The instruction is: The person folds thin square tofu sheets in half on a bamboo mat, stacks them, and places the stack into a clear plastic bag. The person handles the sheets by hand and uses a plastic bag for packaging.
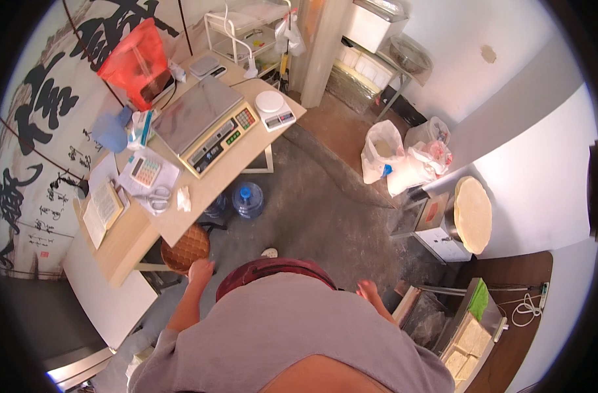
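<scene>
My left hand (200,271) hangs beside a stool with a brown quilted seat (185,246), near the corner of a wooden desk (204,187). Its fingers look curled, and whether it touches the seat is unclear. Low at my other side is my right hand (369,289), partly curled over the floor, with no object visible in it. On the desk stand a large price-computing scale (205,123) and a small white kitchen scale (275,110). A calculator (145,171) rests on papers beside grey-handled scissors (159,199) and an open notebook (102,211).
Water jugs (248,200) stand under the desk edge. White plastic sacks (381,152) sit on the floor ahead. At right, a round pale sheet (472,215) tops a metal drum; nearer is a case with pale blocks (468,339). A white cart (250,42) stands behind the desk.
</scene>
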{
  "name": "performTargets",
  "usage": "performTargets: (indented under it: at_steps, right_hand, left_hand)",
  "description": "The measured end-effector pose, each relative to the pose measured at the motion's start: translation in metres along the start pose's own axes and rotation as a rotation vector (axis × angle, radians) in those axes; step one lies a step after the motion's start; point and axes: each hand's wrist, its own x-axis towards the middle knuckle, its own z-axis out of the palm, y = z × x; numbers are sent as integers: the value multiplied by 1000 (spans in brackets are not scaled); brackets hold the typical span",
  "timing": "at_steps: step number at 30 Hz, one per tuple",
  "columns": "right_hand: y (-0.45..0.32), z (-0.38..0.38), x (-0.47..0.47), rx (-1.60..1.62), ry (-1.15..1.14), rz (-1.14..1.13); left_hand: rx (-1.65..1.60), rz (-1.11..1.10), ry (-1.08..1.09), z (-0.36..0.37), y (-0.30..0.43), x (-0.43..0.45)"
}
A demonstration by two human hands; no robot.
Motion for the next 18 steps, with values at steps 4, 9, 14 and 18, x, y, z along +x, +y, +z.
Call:
performTargets:
  at_steps: [4, 9, 14, 18]
  right_hand:
    - [-37, 10, -24, 352, 26, 406]
    - [-56, -4, 22, 355, 6, 412]
    - [-25, -35, 133, -56, -35, 13]
    - [-40, -96, 228, 155, 37, -54]
  left_hand:
    - [-219, 267, 98, -100, 122, 105]
    - [-482, 453, 178, -160, 258, 212]
    - [-509, 487, 374, -190, 330, 339]
    - [-425, 413, 512, -225, 379, 443]
